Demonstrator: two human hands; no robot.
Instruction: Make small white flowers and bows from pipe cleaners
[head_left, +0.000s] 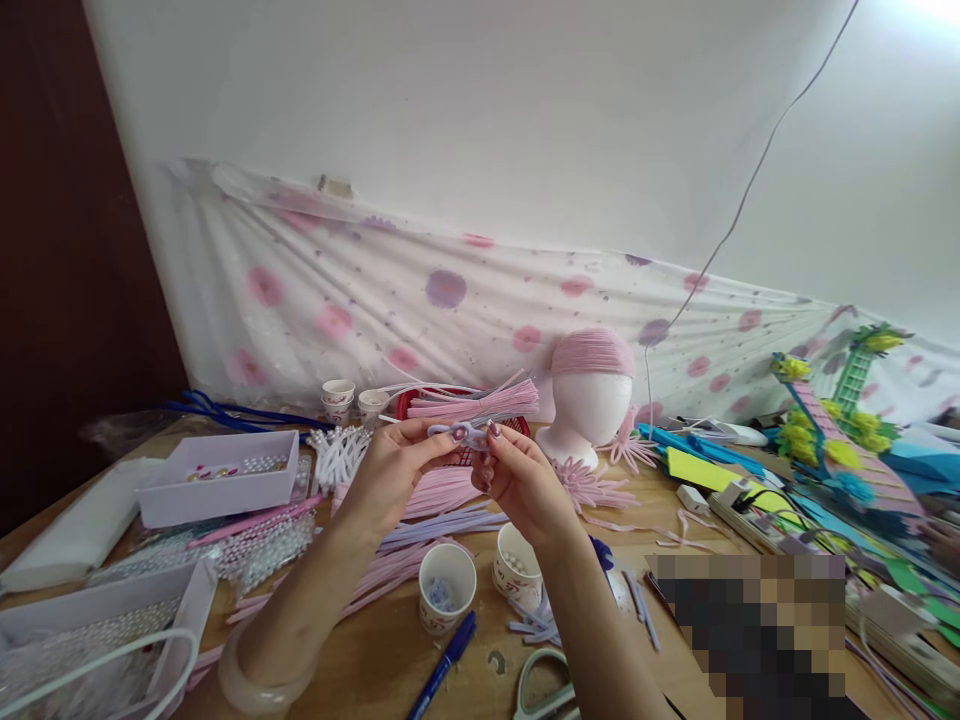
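Raised over the middle of the table, my left hand [401,460] pinches one end of a small looped piece of lavender pipe cleaner [471,434]. The fingers of my right hand [521,475] are closed on its other end. Behind the hands lies a bundle of pink pipe cleaners [480,400] on a red basket [405,402]. Below them stand a paper cup with small light-blue pieces [448,585] and a paper cup of white beads [517,565]. Short lavender pipe cleaner pieces [536,625] lie beside the bead cup, partly hidden by my right forearm.
A white foam head [592,405] wrapped in pink stands at the back. White boxes of beads [225,500] are on the left. A blue marker [444,665] and scissors [541,690] lie in front. Power strips with cables [780,530] and colourful craft models [847,440] are on the right.
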